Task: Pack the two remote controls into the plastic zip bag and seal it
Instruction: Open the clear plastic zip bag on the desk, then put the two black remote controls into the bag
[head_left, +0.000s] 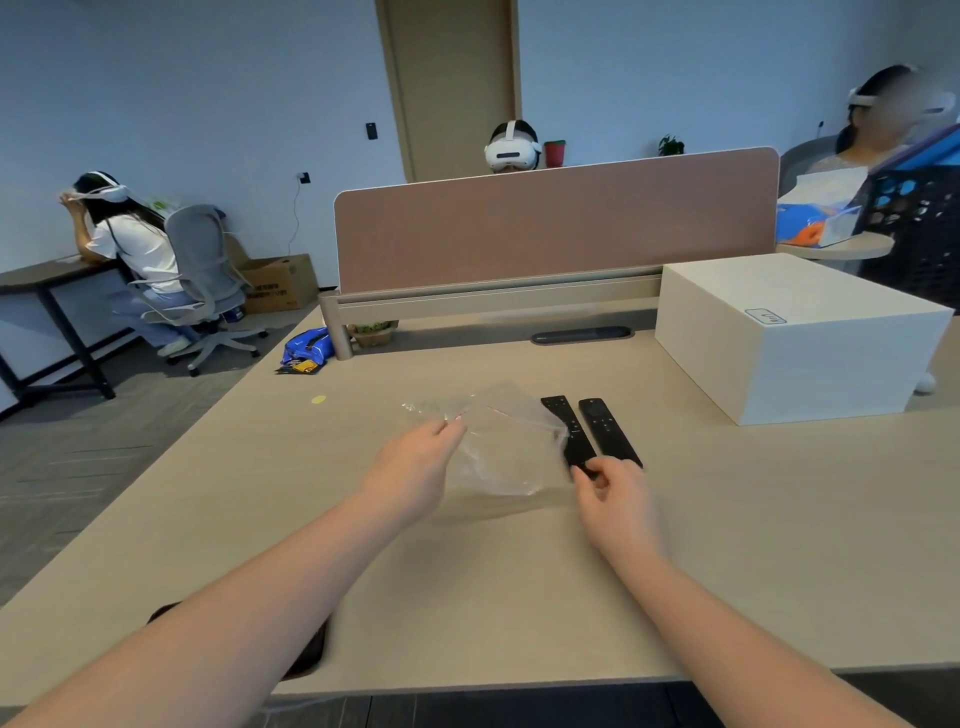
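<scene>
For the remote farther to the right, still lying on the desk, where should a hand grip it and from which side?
Probably the near end of the right remote, pinched across its narrow width from above, coming from the person's side. It lies flat, long axis pointing away, beside the left remote that the right hand already pinches.

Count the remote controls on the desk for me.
2. The left remote has its near end pinched by the right hand; the right remote lies beside it on the desk.

Clear zip bag (493, 447) crumpled on desk, two black remotes (569, 434) (609, 432) side by side just right
</scene>
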